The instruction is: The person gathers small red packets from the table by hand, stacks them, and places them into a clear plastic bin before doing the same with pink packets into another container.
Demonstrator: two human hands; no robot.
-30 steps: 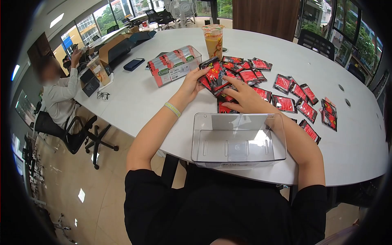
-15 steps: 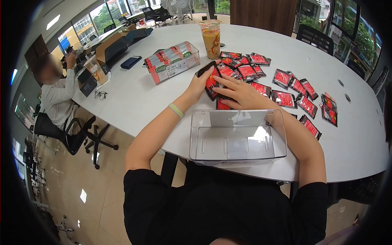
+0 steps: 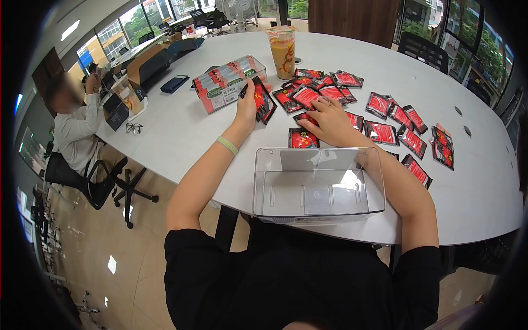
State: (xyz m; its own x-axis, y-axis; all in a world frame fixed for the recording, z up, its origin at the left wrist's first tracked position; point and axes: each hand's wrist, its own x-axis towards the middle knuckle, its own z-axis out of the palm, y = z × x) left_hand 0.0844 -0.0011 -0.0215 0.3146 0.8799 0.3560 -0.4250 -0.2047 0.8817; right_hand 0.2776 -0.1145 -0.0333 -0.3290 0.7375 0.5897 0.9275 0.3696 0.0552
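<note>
White oval table filling most of view, edge curving from 9 o'clock round to 4 o'clock. Clear plastic bin at near edge, centre, upright, nothing inside. Second clear bin at 11 o'clock, packed tight with upright sachets, label facing near side. Iced drink cup at 12 o'clock, just behind loose sachets. Scatter of red-and-black sachets spread flat from 12 round to 3 o'clock, some overlapping. Dark phone at 10 o'clock, past filled bin. Seated person in white sleeve at 9 o'clock, off table edge, glasses lying close by. Left hand closed around small stack of sachets, stack tilted on edge, just beside filled bin. Right hand palm down, fingers spread and pressing on loose sachets behind the near bin, gripping nothing as far as can be told. Single sachet flat between right hand and near bin wall.
</note>
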